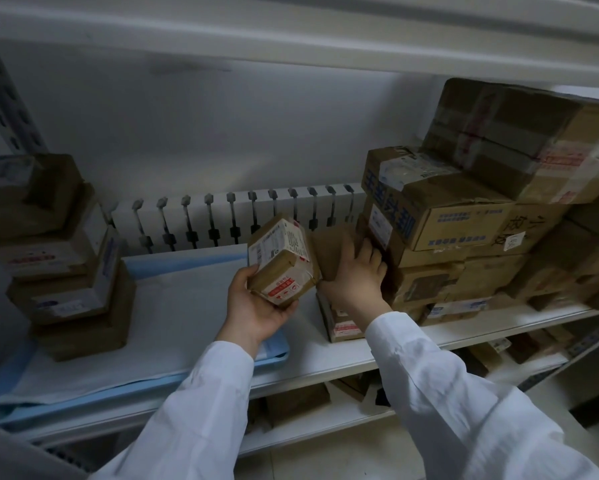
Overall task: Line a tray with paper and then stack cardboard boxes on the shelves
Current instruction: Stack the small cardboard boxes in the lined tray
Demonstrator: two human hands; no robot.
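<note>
On the middle shelf [429,332], right at the front edge, both hands were busy with cardboard. The left hand [256,303] gripped a small taped box [284,261] from underneath, palm up, thumb on the near-left side and fingers wrapped round the bottom, holding it tilted and lifted off the surface. That box was squat and brown, with a white printed label on top and glossy tape with red markings along its lower face. Just beside it, the right hand [355,275] lay back-up on a plain brown box [332,247], fingers spread and bent over its far edge, tips tucked in against the pile [481,216]. The plain box looked matte and unlabelled, and it sat on a flat box [343,323] bearing a red and white sticker. The pile to the right was a jumble of dented cartons, some with blue print, some strapped with clear tape. To the left, the blue plastic tray [274,355] lay on the shelf, lined with smooth white paper [173,306], and a tapering stack [66,258] of taped boxes stood on it. A white ribbed radiator [239,216] ran along the wall behind. Both arms wore loose white sleeves [447,393].
</note>
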